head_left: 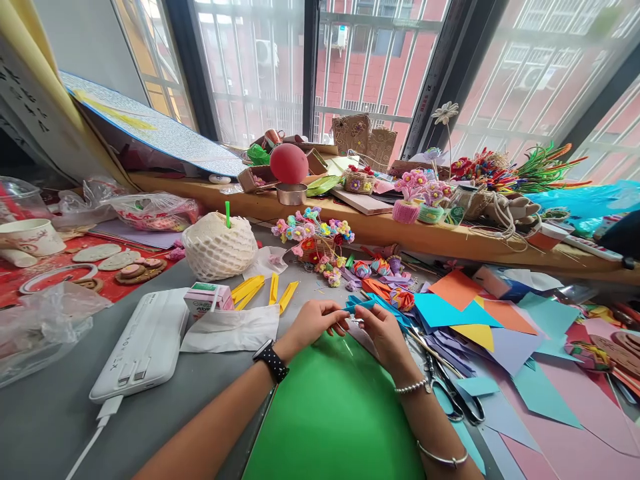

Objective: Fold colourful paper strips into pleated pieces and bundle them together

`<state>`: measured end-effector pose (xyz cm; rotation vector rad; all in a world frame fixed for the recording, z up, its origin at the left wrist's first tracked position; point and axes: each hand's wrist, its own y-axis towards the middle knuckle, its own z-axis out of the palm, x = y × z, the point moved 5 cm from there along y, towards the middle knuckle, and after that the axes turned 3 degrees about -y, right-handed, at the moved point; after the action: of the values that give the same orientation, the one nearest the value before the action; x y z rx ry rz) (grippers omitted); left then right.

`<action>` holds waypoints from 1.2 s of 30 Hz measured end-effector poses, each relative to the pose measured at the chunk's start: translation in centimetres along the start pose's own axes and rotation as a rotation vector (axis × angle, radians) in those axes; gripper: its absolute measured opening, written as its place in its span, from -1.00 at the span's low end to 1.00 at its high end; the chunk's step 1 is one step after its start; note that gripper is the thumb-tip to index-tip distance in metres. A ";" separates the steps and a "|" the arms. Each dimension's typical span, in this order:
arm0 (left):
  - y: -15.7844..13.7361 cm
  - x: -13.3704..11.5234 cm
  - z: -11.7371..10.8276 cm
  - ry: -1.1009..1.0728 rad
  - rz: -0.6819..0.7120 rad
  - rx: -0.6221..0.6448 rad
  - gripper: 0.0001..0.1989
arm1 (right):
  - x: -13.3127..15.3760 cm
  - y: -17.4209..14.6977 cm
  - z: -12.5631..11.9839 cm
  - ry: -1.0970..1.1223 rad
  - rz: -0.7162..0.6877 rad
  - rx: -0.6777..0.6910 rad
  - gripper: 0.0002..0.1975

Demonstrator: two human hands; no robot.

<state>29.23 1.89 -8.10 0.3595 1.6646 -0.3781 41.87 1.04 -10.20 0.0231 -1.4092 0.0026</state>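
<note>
My left hand (319,323), with a black dotted watch strap at the wrist, is closed in a pinch near the middle of the table. My right hand (381,333) pinches from the other side, with bracelets on its arm. Between their fingertips is a small blue folded paper strip (361,307), partly hidden by the fingers. Both hands are above the far end of a green board (335,413). Right of my right hand lie scissors (453,397) and a pile of purple paper strips (447,350). Yellow folded strips (249,291) rest beyond my left hand.
A white power bank (143,343) with a cable, a juice carton (209,298) and a tissue (233,330) stand left. Behind are a net-wrapped coconut (217,247) and a flower basket (315,247). Coloured paper sheets (520,340) cover the right. A wooden ledge (370,230) runs behind.
</note>
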 end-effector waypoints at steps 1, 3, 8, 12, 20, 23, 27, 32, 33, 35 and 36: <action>0.0 -0.1 0.1 -0.001 0.007 0.001 -0.71 | -0.1 0.0 0.0 -0.019 0.020 0.009 -0.80; -0.1 -0.2 0.3 0.012 0.015 0.010 -0.72 | -0.1 0.0 -0.1 -0.070 0.015 -0.008 -0.80; -0.1 -0.3 0.3 0.108 0.064 -0.005 -0.72 | 0.2 0.0 -0.5 -0.153 -0.057 -0.115 -0.78; 0.0 0.0 0.3 0.100 0.049 -0.008 -0.71 | 0.3 0.0 -0.5 -0.208 -0.077 -0.165 -0.77; 0.0 0.0 -0.7 0.087 0.034 -0.151 -0.73 | 0.1 0.1 -1.1 -0.137 -0.028 -0.227 -0.73; 0.0 0.0 -0.7 0.071 0.043 -0.139 -0.74 | 0.1 0.1 -1.2 -0.124 -0.026 -0.229 -0.73; 0.2 0.2 -0.6 0.031 0.038 -0.132 -0.75 | 0.1 0.0 -1.2 -0.110 -0.033 -0.237 -0.73; 0.2 0.4 -0.2 -0.020 0.014 -0.084 -0.75 | 0.1 -0.1 -1.1 -0.098 -0.012 -0.220 -0.74; 0.2 0.2 -0.1 -0.026 0.037 -0.083 -0.73 | 0.1 -0.1 -1.0 -0.102 0.000 -0.210 -0.74; 0.0 -0.2 0.0 -0.026 0.106 -0.087 -0.68 | -0.1 -0.1 -0.9 -0.118 0.032 -0.189 -0.73; -0.1 -0.4 0.0 -0.020 0.137 -0.087 -0.68 | -0.2 -0.1 -0.9 -0.126 0.046 -0.180 -0.73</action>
<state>29.27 1.78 -7.71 0.4004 1.6208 -0.2061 42.70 0.91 -10.49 -0.1611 -1.5313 -0.0892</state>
